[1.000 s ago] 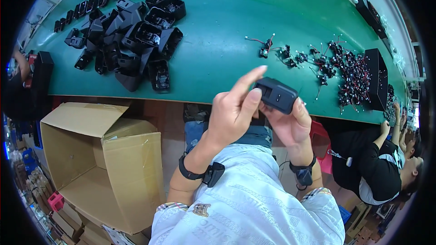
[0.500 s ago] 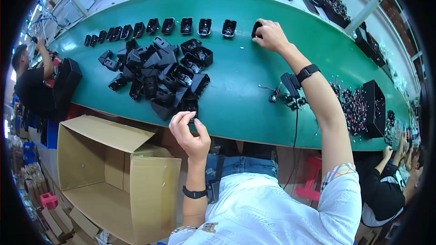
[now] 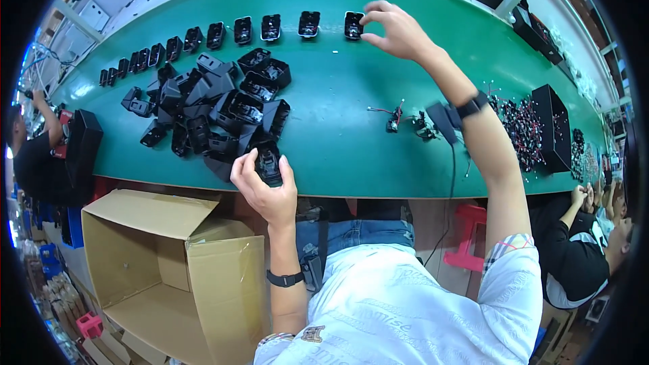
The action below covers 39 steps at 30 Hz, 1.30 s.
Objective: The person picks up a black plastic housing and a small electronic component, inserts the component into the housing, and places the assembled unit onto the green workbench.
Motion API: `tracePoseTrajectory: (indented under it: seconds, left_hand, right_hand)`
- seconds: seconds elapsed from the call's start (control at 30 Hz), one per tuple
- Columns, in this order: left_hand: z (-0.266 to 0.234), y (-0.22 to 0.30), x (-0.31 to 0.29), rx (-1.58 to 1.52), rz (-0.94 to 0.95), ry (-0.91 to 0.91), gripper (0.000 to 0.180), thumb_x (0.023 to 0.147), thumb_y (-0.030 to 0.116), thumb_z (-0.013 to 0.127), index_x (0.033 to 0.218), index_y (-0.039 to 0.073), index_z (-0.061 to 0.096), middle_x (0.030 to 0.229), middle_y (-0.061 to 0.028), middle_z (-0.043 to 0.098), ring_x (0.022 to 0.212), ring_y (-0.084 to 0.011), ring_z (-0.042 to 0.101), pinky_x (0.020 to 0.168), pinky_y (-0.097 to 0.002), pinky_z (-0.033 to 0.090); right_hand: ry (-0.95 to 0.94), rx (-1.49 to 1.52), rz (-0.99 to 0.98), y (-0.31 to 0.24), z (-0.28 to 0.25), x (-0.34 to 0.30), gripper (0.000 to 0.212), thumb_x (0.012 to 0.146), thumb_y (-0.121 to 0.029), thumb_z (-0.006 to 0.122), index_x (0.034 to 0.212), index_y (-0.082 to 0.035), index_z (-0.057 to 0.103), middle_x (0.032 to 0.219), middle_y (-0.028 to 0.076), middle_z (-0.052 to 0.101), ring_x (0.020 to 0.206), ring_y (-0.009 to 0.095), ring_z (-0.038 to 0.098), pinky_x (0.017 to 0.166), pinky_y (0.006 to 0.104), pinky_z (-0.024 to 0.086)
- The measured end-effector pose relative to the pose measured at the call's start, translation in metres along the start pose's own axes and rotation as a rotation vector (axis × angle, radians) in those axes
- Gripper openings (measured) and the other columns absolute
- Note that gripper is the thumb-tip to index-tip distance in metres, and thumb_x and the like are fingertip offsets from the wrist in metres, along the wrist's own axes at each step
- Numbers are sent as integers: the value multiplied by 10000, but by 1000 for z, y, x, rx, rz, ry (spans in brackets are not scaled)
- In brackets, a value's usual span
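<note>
My left hand is at the near edge of the pile, its thumb and fingers on either side of a black plastic housing with an open hollow side facing up. At the far side of the green table, my right hand has its thumb and fingers apart. Just left of those fingertips stands another black housing, the last at the right end of a curved row of similar housings. A heap of loose black housings lies left of centre.
Small wired parts lie right of centre, near a large heap of wired components and a black bin. An open cardboard box stands below the table's front edge. Other people work at both ends.
My right hand has let go of the housing at the row's right end, and its fingers have spread. My left hand's fingers have opened around a housing at the pile. The whole view has shifted.
</note>
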<state>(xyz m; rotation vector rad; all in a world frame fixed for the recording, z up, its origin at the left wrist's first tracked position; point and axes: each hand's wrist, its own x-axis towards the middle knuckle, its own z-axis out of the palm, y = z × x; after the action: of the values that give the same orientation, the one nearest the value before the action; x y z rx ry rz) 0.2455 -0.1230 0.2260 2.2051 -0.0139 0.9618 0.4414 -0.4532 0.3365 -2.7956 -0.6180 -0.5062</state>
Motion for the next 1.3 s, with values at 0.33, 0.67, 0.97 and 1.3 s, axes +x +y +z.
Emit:
tracePoseTrajectory:
  seconds: [0.33, 0.67, 0.97, 1.3]
  left_hand:
    - [11, 29, -11, -166, 114, -219, 523, 778, 89, 823, 1260, 44, 625, 1170, -162, 606, 1068, -354, 606, 943, -454, 493]
    - [8, 56, 0, -104, 30, -667, 799, 747, 129, 828, 1478, 146, 506, 1220, -160, 580, 1052, -336, 626, 913, -459, 507]
    - [-18, 64, 47, -341, 26, -1182, 859, 753, -15, 769, 1517, 270, 496, 1548, -171, 403, 784, -281, 683, 786, -399, 595]
    - [7, 47, 24, -651, -83, -1092, 993, 649, 153, 947, 1513, 66, 465, 1353, -165, 628, 1020, -229, 678, 860, -356, 559]
  right_hand:
    - [-336, -89, 427, -106, -22, -150, 381, 902, -427, 741, 775, -68, 740, 663, 105, 708, 659, 322, 712, 640, 432, 566]
    - [13, 270, 425, -97, 8, -172, 192, 867, -172, 791, 872, -24, 670, 718, 97, 691, 609, 233, 678, 593, 349, 534]
    - [34, 476, 308, -107, -1, -193, 105, 860, -76, 783, 919, -15, 721, 798, 73, 666, 682, 167, 666, 609, 296, 520]
    - [-141, 883, 411, -118, -5, -204, 96, 848, -32, 792, 922, 13, 753, 908, 79, 734, 736, 125, 660, 633, 262, 509]
